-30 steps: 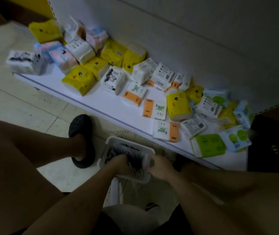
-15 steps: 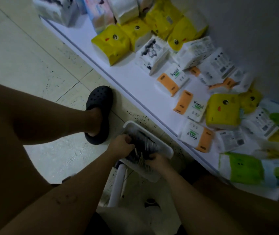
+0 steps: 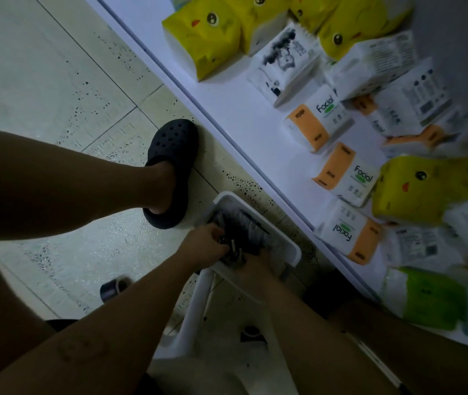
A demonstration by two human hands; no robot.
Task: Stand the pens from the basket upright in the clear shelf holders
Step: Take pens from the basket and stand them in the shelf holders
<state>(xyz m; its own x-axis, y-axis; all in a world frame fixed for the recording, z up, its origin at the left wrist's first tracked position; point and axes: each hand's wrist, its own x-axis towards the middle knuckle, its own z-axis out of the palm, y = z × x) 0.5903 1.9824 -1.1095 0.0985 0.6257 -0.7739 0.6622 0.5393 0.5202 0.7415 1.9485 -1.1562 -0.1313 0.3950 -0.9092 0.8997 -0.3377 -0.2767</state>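
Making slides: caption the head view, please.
Left hand grips dark pens in the white basket, right hand reaching in too, beside a shelf of tissue packs.

Left hand (image 3: pixel 204 246) grips pens (image 3: pixel 242 230) in the white basket (image 3: pixel 294 249); right hand (image 3: pixel 255 265) (grip unclear) touches them.

Both bare forearms meet low down. The left hand (image 3: pixel 204 246), in from 7 o'clock, curls round pens (image 3: pixel 235 252). The right hand (image 3: pixel 252 265), from 5 o'clock, touches them too, its fingers hidden.
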